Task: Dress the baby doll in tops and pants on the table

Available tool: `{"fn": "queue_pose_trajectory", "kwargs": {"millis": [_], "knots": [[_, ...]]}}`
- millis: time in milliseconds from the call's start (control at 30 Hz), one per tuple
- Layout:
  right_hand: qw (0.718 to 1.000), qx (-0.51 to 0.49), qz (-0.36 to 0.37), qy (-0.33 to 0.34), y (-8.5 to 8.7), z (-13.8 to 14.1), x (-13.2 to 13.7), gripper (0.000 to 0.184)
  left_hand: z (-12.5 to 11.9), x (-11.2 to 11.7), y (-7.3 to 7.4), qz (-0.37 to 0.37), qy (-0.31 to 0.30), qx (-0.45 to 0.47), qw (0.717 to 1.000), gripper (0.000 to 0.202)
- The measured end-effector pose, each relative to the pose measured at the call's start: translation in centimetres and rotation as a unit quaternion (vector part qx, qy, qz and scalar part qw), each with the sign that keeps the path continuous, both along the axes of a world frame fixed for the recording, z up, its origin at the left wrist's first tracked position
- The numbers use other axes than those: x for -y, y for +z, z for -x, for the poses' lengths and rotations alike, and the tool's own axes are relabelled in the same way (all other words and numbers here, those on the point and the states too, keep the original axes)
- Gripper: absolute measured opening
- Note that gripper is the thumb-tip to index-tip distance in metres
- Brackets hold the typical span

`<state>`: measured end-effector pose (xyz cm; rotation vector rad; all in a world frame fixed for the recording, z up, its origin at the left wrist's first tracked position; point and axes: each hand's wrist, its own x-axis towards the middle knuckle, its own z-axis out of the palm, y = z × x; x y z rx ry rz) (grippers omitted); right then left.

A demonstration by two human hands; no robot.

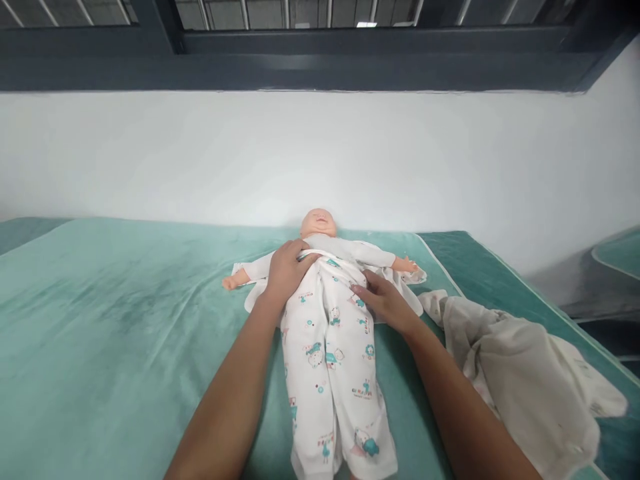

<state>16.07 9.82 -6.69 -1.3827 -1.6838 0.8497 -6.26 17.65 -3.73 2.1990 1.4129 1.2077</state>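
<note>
A baby doll (319, 222) lies on its back, head toward the wall and arms spread. It wears a white long-sleeved top (340, 248) and white trousers (327, 347) with small cartoon prints. At the waistband, on the doll's left-hand side in the picture, my left hand (289, 268) is closed on the trousers, its thumb along the edge. My right hand (384, 301) holds the trousers' other side near the hip, thumb and forefinger on the cloth and the other fingers partly hidden. Spread white cloth (409, 297) shows beneath the doll's upper body.
A crumpled white garment (520, 373) lies to the right, beside my right forearm. Under everything is a green padded surface (125, 320) with a darker green border (505, 293). A white wall (320, 153) rises behind, below a dark window frame (350, 60) with bars.
</note>
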Motion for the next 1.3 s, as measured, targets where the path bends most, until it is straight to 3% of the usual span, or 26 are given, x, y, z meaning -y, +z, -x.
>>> {"fn": "queue_pose_trajectory", "kwargs": {"millis": [167, 400, 500, 700, 1000, 1167, 1300], "knots": [[0.999, 0.037, -0.004, -0.034, 0.0, -0.2, 0.2, 0.04, 0.1, 2.6, 0.0, 0.016, 0.024, 0.008, 1.0, 0.018], [0.989, 0.067, -0.047, -0.121, -0.6, 1.0, 0.2, 0.04, 1.8, 10.8, -2.1, 0.079, 0.028, 0.049, 0.995, 0.026], [0.984, 0.087, -0.065, -0.143, -0.8, 1.2, 0.2, 0.036, 2.4, 12.4, -2.7, 0.112, 0.008, 0.077, 0.991, 0.024], [0.988, 0.042, -0.078, -0.126, -0.5, 1.2, 1.3, 0.036, 2.4, 11.9, -3.1, 0.116, -0.014, 0.092, 0.989, 0.031], [0.986, -0.017, -0.094, -0.139, -1.1, 1.6, 6.3, 0.035, 2.3, 11.6, -3.3, 0.095, -0.009, 0.062, 0.994, 0.014], [0.999, -0.01, -0.026, -0.03, -1.4, 1.5, 7.0, 0.032, 2.2, 11.5, -3.5, 0.068, -0.003, 0.053, 0.996, 0.011], [0.999, -0.041, 0.013, 0.002, -1.3, 1.3, 5.9, 0.039, 1.7, 10.7, -3.6, 0.046, 0.001, 0.067, 0.997, 0.009]]}}
